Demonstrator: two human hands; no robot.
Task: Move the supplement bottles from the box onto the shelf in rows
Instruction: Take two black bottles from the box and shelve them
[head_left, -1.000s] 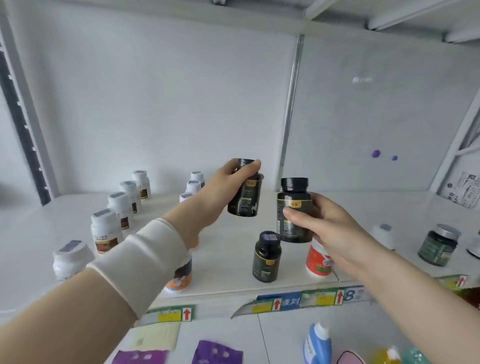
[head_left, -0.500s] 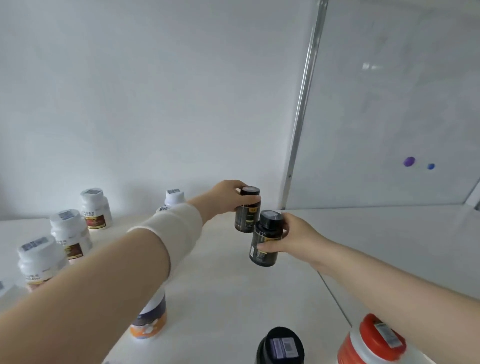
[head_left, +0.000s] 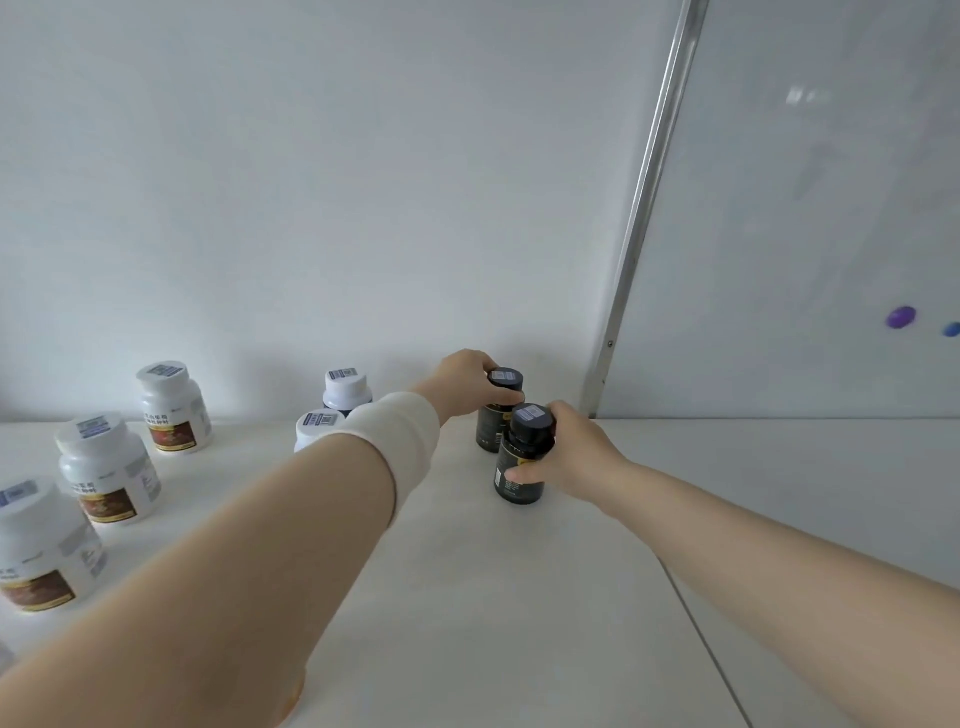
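Observation:
Two black supplement bottles stand one behind the other at the back of the white shelf (head_left: 519, 597). My left hand (head_left: 467, 382) grips the far black bottle (head_left: 493, 421) round its cap, close to the back wall. My right hand (head_left: 569, 449) holds the near black bottle (head_left: 522, 457) by its side, its base on the shelf. The two bottles touch or nearly touch. The box is out of view.
A row of white bottles with brown labels (head_left: 174, 408) (head_left: 106, 475) (head_left: 39, 545) runs along the left side. Two white-capped bottles (head_left: 347, 389) (head_left: 319, 428) stand behind my left forearm. A metal upright (head_left: 639, 234) divides the back wall.
Both hands have reached further back and lowered the black bottles onto the shelf near the wall. The camera has moved closer in, so the front bottles have left the view.

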